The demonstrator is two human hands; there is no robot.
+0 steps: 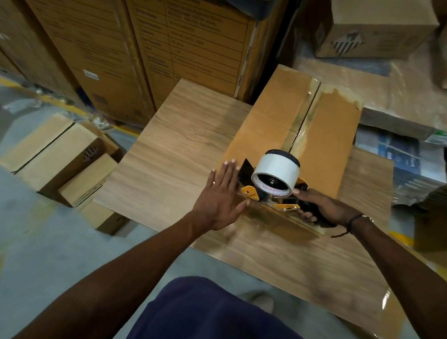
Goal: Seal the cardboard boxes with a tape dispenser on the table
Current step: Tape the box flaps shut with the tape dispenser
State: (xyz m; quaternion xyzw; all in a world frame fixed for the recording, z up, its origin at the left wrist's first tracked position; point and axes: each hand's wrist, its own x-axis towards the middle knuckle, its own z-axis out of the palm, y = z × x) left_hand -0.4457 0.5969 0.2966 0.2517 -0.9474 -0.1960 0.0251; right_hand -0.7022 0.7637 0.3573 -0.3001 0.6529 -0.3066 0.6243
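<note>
Fingers curled round dispenser, left hand flat

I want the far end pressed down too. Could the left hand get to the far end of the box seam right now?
Probably yes: the left hand lies flat on the box near its close edge, holding nothing, and only the tape dispenser stands beside its path along the seam.

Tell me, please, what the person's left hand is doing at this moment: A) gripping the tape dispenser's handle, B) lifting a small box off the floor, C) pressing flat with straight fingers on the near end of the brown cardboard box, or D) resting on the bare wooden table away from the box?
C: the left hand lies flat on the brown cardboard box, while the right hand grips the yellow-and-black tape dispenser.
</note>
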